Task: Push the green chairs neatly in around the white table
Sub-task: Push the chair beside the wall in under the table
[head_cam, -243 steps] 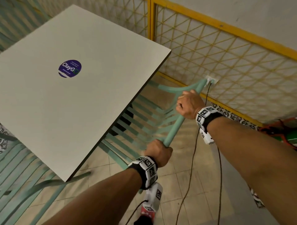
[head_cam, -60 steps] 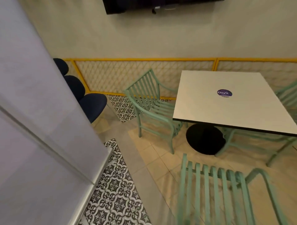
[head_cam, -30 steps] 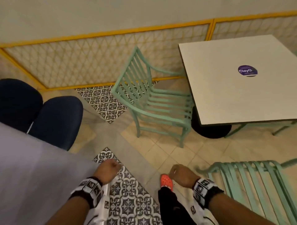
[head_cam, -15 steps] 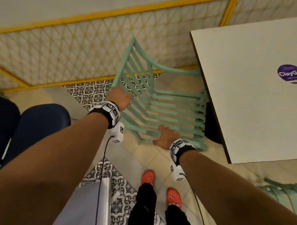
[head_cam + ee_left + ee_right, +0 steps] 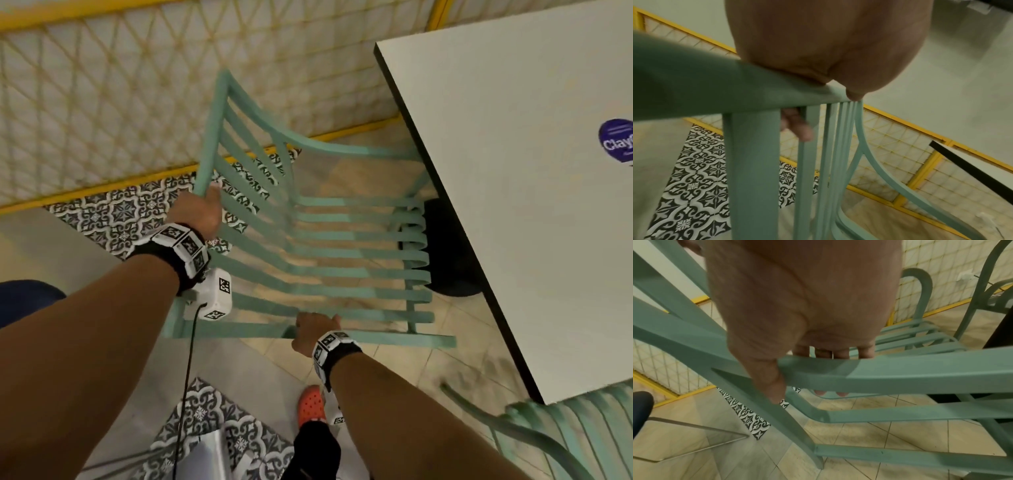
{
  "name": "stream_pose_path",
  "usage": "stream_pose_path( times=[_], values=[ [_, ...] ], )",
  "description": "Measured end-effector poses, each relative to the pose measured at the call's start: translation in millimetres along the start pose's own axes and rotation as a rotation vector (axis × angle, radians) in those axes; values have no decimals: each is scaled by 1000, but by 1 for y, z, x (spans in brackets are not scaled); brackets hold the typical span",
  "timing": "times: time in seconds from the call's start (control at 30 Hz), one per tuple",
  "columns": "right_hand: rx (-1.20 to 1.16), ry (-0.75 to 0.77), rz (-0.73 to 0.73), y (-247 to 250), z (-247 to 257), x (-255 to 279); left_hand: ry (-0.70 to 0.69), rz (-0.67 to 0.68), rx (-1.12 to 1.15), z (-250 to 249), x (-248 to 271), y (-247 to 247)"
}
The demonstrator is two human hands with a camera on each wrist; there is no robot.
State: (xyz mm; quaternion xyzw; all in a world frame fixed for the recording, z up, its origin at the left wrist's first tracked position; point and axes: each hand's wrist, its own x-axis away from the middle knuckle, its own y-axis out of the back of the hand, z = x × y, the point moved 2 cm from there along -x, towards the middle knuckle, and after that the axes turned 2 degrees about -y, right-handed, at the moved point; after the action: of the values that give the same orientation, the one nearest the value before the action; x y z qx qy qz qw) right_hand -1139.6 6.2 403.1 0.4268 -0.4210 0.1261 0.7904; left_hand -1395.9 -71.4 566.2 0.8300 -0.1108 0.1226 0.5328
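- We see no containers here; the nearest thing to one is the green chair (image 5: 325,240), its slatted seat bare.
- The chair stands beside the left edge of the white table (image 5: 513,171), its seat front near the table's black base (image 5: 448,246), and it sits askew to that edge.
- Our left hand (image 5: 200,212) curls around the top rail of the chair's back, with one fingertip (image 5: 803,131) showing between the slats.
- Our right hand (image 5: 313,334) wraps the near armrest, fingers (image 5: 840,352) over it, thumb under.
- A second green chair (image 5: 575,435) sits at the table's near corner.
- The floor is beige tile with patterned tiles (image 5: 123,212); a yellow-framed lattice panel (image 5: 102,96) lines the wall behind.
- A purple sticker (image 5: 616,144) marks the tabletop, and an orange shoe (image 5: 310,404) shows below.
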Motion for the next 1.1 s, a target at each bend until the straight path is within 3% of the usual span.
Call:
stream_pose_path(
  times=[0.17, 0.43, 0.63, 0.8, 0.97, 1.03, 1.1],
  values=[
    [102, 55, -96, -9, -4, -12, -112, -87, -56, 5, -3, -1],
    [235, 83, -88, 3, -68, 15, 29, -75, 92, -12, 53, -28],
    [296, 6, -81, 33, -146, 31, 86, -90, 190, -51, 95, -70],
    [261, -72, -40, 51, -181, 47, 82, -55, 237, -80, 113, -91],
    [59, -124, 121, 75, -167, 56, 40, 133, 46, -86, 100, -82],
    [-106, -93, 113, 98, -139, 63, -35, 215, -62, -94, 91, -70],
    [-313, -21, 16, 137, -94, 85, -109, 264, -73, -105, 77, -53]
  ],
)
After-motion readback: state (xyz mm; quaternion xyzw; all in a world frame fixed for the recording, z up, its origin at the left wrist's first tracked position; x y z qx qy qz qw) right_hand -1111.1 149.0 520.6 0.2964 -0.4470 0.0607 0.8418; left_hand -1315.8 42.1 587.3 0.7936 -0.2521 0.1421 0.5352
